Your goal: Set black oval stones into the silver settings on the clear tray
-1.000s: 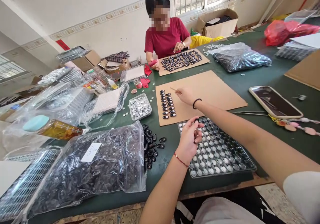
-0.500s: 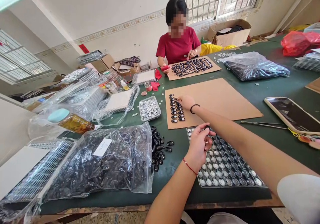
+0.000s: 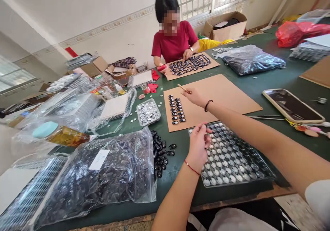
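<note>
My right hand (image 3: 194,96) is closed on a thin wooden stick (image 3: 183,87) and hovers over a brown cardboard sheet (image 3: 213,93). Rows of small black oval pieces with white inlays (image 3: 176,109) lie along the sheet's left side. Nearer to me, my left hand (image 3: 198,141) is raised with its fingers curled at the left edge of a clear tray (image 3: 228,182) of round white discs. What the left fingers hold, if anything, cannot be made out. To the left lies a loose pile of black oval pieces (image 3: 161,153).
A zip bag of black pieces (image 3: 103,176) lies at left, with a plastic box of small silvery parts (image 3: 149,112) behind it. A phone (image 3: 292,105) and tweezers (image 3: 268,117) lie at right. Across the table a co-worker (image 3: 175,41) handles another filled cardboard sheet (image 3: 190,65).
My right hand has lifted away from the rows of black pieces, slightly up and right, with the stick. The black piece seen earlier at my left fingertips is no longer distinct. The view has shifted.
</note>
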`<state>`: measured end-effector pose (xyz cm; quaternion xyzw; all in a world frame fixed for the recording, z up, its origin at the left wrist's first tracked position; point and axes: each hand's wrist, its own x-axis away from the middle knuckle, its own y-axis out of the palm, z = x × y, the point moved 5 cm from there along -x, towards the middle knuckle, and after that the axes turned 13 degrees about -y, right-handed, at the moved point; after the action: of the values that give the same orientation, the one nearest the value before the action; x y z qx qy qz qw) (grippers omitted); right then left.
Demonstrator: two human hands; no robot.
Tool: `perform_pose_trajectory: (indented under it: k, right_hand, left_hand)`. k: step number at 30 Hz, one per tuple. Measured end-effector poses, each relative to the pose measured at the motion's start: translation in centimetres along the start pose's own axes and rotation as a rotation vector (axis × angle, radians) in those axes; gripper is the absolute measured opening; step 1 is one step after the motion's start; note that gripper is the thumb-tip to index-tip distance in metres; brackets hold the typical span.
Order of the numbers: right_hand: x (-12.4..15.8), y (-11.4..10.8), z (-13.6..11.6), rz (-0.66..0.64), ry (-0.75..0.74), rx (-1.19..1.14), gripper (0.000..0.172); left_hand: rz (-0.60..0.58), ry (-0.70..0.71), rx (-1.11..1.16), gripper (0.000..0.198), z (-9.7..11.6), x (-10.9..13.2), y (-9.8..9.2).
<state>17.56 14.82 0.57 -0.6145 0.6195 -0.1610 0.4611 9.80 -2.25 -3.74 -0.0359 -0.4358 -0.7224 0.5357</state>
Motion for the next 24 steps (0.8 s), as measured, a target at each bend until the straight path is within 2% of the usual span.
perform_pose_trajectory:
  k: [2,4,7,11,15,21,24]
  right_hand:
    - [2.5,-3.4,0.1,0.116,-0.069,-0.158,0.040]
    - [6.1,-6.5,0.6,0.225,-0.096,-0.296,0.043]
    - [12.6,-9.5,1.8,0.293,-0.016,-0.291,0.045]
    - [19.7,-10.6,2.2,0.189,0.030,-0.245,0.039]
    - [24.0,-11.0,1.1,0.121,-0.006,-0.255,0.037]
    - [27.3,-10.2,-0.5,-0.108,-0.139,-0.161,0.034]
    - [26.9,-10.8,-0.7,-0.086,-0.168,-0.164,0.032]
  left_hand:
    - [0.003,0.018,0.022,0.027,0.4,-0.1,0.0]
    - [-0.008,0.019,0.028,0.026,0.7,-0.1,0.1]
    - [-0.019,0.017,0.003,0.025,0.8,-0.1,0.4]
    - [-0.022,0.014,-0.069,0.024,0.5,-0.2,0.6]
    - [-0.015,0.029,-0.107,0.023,0.3,-0.6,0.8]
    - [-0.012,0.042,-0.176,0.025,0.3,-0.7,1.0]
    - [0.024,0.076,-0.287,0.024,0.2,-0.7,1.1]
